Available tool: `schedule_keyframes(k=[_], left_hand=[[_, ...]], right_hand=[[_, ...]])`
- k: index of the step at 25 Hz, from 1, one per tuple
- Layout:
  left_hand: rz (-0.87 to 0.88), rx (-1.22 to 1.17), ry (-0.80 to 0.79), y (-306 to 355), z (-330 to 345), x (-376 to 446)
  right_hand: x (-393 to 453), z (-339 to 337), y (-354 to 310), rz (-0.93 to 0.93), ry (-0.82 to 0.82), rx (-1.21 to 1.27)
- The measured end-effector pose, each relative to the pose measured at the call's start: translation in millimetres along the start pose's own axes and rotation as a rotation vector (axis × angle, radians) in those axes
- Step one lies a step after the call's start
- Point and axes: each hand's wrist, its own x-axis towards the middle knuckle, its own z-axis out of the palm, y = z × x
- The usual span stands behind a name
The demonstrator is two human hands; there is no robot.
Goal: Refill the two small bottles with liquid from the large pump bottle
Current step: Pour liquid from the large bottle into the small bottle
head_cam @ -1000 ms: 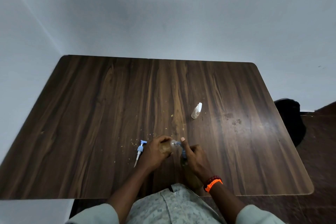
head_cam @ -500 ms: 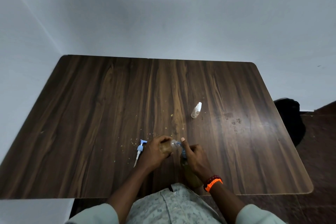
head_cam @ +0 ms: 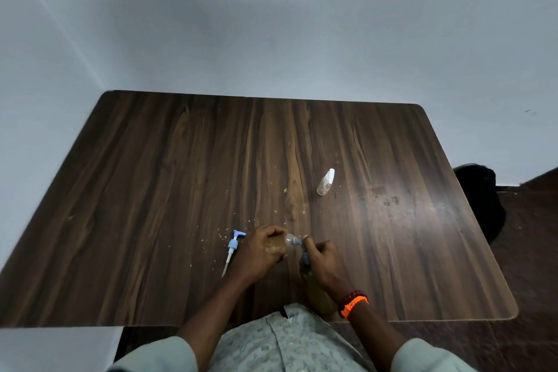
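My left hand (head_cam: 259, 254) grips a small clear bottle (head_cam: 282, 245) holding brownish liquid, tipped on its side with its open neck pointing right. My right hand (head_cam: 324, 263) holds a larger brownish bottle (head_cam: 318, 296) that slants toward me. The larger bottle's blue neck (head_cam: 305, 255) meets the small bottle's mouth. A blue and white pump head (head_cam: 234, 246) with its dip tube lies on the table just left of my left hand. A second small bottle with a white cap (head_cam: 326, 183) sits farther back on the table, apart from both hands.
The dark wooden table (head_cam: 151, 190) stands against grey walls at the back and left. Small crumbs and dried stains (head_cam: 386, 199) dot its surface. A black bag (head_cam: 480, 190) sits on the floor past the right edge.
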Motion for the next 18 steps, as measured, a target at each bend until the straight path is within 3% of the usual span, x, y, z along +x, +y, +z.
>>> schedule_keyframes(k=[18], left_hand=[[-0.005, -0.047, -0.007, 5.1, 0.0, -3.8]], right_hand=[[-3.9, 0.1, -0.5, -0.007, 0.001, 0.013]])
